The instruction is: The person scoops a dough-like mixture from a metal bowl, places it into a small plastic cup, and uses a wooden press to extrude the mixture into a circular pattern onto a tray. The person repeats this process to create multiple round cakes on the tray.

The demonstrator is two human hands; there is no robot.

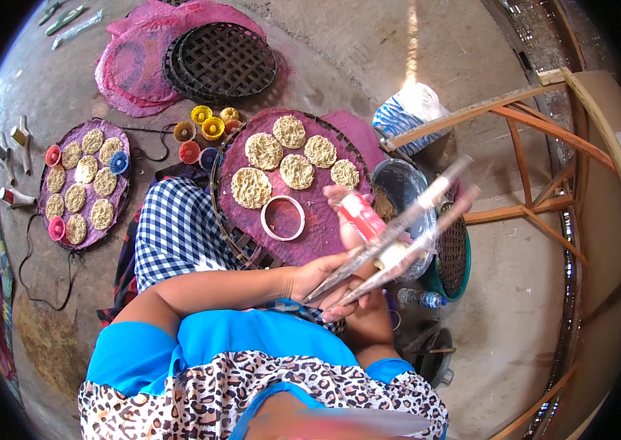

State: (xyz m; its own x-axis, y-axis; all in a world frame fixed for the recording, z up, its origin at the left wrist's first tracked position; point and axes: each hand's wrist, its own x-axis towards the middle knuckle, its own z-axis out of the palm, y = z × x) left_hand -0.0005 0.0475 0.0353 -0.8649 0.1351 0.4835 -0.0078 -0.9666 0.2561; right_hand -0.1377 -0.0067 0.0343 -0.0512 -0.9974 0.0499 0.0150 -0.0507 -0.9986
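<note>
I hold a wooden hand press (406, 231) with two long handles, which slant up to the right over my lap. My left hand (316, 277) is closed round the lower ends of the handles. Partly hidden behind them, my right hand (354, 293) grips the press too; its exact hold is hard to make out. A red-and-white cylinder (362, 216) and a pale lump (392, 254) show at the handles. Ahead, several coiled noodle rounds (296, 171) and a white ring (283, 218) lie on the magenta cloth (325, 246) over a round woven tray.
On the left, more noodle rounds (75, 196) cover a smaller tray, near wooden press parts (21, 136). Coloured moulds (212, 128) stand between the trays. Stacked dark woven trays (226, 59) lie farther off. A bucket (406, 176), a bottle (420, 298) and a wooden frame (523, 198) stand right.
</note>
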